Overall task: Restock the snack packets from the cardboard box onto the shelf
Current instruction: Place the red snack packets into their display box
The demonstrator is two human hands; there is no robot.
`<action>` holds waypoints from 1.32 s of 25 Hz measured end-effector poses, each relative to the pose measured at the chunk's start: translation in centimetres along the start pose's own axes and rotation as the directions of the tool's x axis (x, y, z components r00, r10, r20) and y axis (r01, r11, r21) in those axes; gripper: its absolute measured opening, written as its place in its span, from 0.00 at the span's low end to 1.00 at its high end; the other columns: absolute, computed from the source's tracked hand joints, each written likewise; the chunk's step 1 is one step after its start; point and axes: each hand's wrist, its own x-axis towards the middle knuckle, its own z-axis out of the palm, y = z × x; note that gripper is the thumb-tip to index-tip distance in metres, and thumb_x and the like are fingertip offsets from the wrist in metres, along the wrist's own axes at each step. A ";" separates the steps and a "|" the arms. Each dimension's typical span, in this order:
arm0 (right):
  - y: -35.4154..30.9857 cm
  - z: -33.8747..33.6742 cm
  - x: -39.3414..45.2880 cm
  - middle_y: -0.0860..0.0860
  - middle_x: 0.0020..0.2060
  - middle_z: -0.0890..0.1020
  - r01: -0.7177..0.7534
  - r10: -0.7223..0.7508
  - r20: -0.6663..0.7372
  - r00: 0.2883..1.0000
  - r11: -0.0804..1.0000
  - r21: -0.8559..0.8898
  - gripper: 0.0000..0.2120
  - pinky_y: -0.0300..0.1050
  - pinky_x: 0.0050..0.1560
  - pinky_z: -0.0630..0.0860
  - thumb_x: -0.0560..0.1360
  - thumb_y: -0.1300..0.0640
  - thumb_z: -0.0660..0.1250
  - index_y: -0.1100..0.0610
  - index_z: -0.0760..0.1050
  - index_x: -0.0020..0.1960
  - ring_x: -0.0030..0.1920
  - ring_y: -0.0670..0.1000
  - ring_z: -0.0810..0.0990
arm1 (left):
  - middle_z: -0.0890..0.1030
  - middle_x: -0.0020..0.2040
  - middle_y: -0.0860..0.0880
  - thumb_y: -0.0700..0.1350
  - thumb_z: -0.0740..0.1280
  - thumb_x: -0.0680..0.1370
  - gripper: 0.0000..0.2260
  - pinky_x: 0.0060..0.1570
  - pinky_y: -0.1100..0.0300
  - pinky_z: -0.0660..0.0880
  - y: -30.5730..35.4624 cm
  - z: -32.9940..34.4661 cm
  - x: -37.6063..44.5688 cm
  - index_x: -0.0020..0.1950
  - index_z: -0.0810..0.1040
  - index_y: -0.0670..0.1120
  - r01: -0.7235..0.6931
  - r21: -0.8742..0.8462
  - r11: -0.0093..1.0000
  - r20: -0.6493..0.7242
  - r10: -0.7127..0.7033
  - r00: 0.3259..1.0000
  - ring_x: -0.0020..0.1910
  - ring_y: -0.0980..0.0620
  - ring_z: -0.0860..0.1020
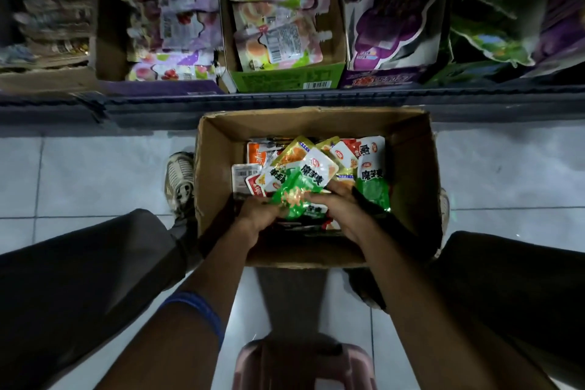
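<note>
An open cardboard box stands on the floor between my feet, below the shelf edge. Inside lie several snack packets, orange, yellow and green-and-white. Both hands are inside the box. My left hand and my right hand together grip a small stack of green-and-white packets, one hand at each side of its near end. Another green packet leans at the box's right side. The packets under my hands are hidden.
The shelf holds open display cartons: purple pouches, peach pouches in a green carton, a grape carton and green bags to the right. My knees flank the box. A pink stool sits under me on the tiled floor.
</note>
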 end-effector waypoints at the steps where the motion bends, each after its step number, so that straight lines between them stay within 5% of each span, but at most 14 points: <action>1: 0.1 0.0 0.0 0.47 0.65 0.74 -0.011 0.011 0.007 1.000 1.000 -0.005 0.33 0.50 0.67 0.67 0.69 0.53 0.76 0.55 0.69 0.70 0.68 0.54 0.70 | 0.82 0.58 0.42 0.42 0.76 0.73 0.15 0.58 0.54 0.76 -0.4 0.0 0.3 0.57 0.81 0.40 -0.007 0.191 0.981 -0.028 0.013 1.000 0.56 0.44 0.80; 4: -0.3 -0.2 -0.1 0.45 0.63 0.71 -0.029 0.029 -0.040 0.999 0.999 -0.014 0.30 0.44 0.63 0.66 0.72 0.57 0.73 0.49 0.68 0.72 0.62 0.48 0.69 | 0.80 0.61 0.42 0.48 0.70 0.77 0.18 0.56 0.53 0.76 -0.7 0.4 -0.7 0.63 0.76 0.40 -0.058 0.661 0.748 -0.084 0.151 0.985 0.60 0.41 0.78; 7: -0.7 -0.5 0.0 0.45 0.59 0.77 -0.028 0.028 -0.019 0.999 1.000 -0.007 0.29 0.40 0.55 0.69 0.74 0.67 0.68 0.52 0.68 0.72 0.54 0.46 0.73 | 0.66 0.76 0.42 0.37 0.67 0.76 0.36 0.66 0.52 0.70 -0.2 -0.3 -0.7 0.80 0.55 0.50 -0.201 0.745 0.637 0.132 0.154 0.979 0.72 0.41 0.67; 10: -0.4 -0.6 0.1 0.47 0.58 0.79 -0.054 0.052 -0.039 0.998 0.998 -0.042 0.28 0.39 0.47 0.71 0.74 0.68 0.67 0.50 0.70 0.71 0.53 0.47 0.78 | 0.52 0.81 0.47 0.40 0.68 0.75 0.42 0.70 0.52 0.66 0.9 -2.6 -0.5 0.80 0.47 0.60 -0.304 0.849 0.432 0.331 0.015 0.944 0.76 0.42 0.60; 12: -0.3 -0.7 0.3 0.49 0.61 0.79 -0.078 0.074 -0.075 0.994 0.996 -0.053 0.26 0.43 0.55 0.71 0.74 0.67 0.68 0.51 0.72 0.69 0.61 0.52 0.77 | 0.57 0.80 0.49 0.50 0.75 0.71 0.45 0.71 0.50 0.66 0.9 -4.2 0.8 0.79 0.50 0.63 -0.284 0.847 0.450 0.339 -0.044 0.940 0.75 0.43 0.63; 15: -0.3 -0.9 0.3 0.50 0.62 0.79 -0.082 0.077 -0.078 0.994 0.994 -0.072 0.23 0.44 0.55 0.70 0.75 0.67 0.67 0.52 0.73 0.67 0.60 0.52 0.77 | 0.57 0.80 0.52 0.67 0.75 0.64 0.51 0.73 0.49 0.62 -0.2 -4.0 1.2 0.79 0.51 0.61 -0.333 0.762 0.556 0.417 -0.028 0.908 0.76 0.45 0.61; 18: -1.2 -0.9 -0.8 0.43 0.63 0.75 -0.094 0.095 0.021 0.995 0.995 -0.019 0.22 0.42 0.57 0.70 0.76 0.55 0.69 0.50 0.70 0.69 0.58 0.50 0.78 | 0.57 0.80 0.50 0.71 0.66 0.71 0.39 0.74 0.48 0.59 -1.5 -1.4 1.3 0.78 0.58 0.59 -0.280 0.627 0.727 0.298 0.108 0.949 0.77 0.45 0.59; 21: -0.7 -2.1 -0.9 0.48 0.71 0.69 -0.160 0.160 0.229 0.960 0.987 -0.019 0.46 0.57 0.73 0.59 0.62 0.39 0.76 0.48 0.61 0.75 0.70 0.52 0.67 | 0.67 0.75 0.45 0.78 0.51 0.67 0.42 0.70 0.40 0.64 -1.8 -0.1 2.9 0.73 0.68 0.55 -0.175 0.705 0.687 0.152 0.094 0.984 0.73 0.40 0.66; 24: 0.0 -2.2 -0.2 0.45 0.72 0.65 -0.036 0.169 0.269 0.948 0.898 -0.438 0.59 0.57 0.74 0.58 0.59 0.49 0.81 0.42 0.47 0.78 0.72 0.50 0.62 | 0.71 0.72 0.45 0.64 0.56 0.79 0.26 0.70 0.42 0.65 -1.6 0.9 2.7 0.70 0.71 0.50 -0.176 0.656 0.734 0.112 0.136 0.984 0.70 0.41 0.68; 26: 0.5 -1.2 0.4 0.45 0.68 0.71 0.046 0.082 0.194 0.978 0.813 -0.580 0.53 0.51 0.70 0.65 0.63 0.57 0.79 0.44 0.50 0.78 0.68 0.49 0.68 | 0.63 0.77 0.46 0.52 0.61 0.81 0.23 0.74 0.44 0.59 -1.1 1.2 2.3 0.75 0.65 0.50 -0.234 0.620 0.748 0.182 0.153 0.971 0.76 0.42 0.60; 30: 1.9 0.8 0.9 0.49 0.59 0.79 -0.020 0.030 0.017 0.999 0.908 -0.418 0.27 0.45 0.57 0.72 0.72 0.53 0.73 0.53 0.69 0.69 0.58 0.49 0.76 | 0.48 0.81 0.47 0.43 0.69 0.75 0.40 0.77 0.44 0.49 -1.0 0.1 2.0 0.81 0.48 0.50 -0.256 0.746 0.615 0.235 0.116 0.965 0.79 0.41 0.43; 33: 1.1 0.8 0.5 0.47 0.55 0.81 -0.033 0.042 0.022 0.999 0.940 -0.339 0.17 0.43 0.54 0.72 0.76 0.49 0.69 0.52 0.75 0.63 0.57 0.49 0.78 | 0.60 0.77 0.46 0.47 0.74 0.72 0.40 0.75 0.49 0.57 -0.8 0.7 1.5 0.79 0.56 0.49 -0.356 0.708 0.610 0.230 0.278 0.933 0.77 0.44 0.55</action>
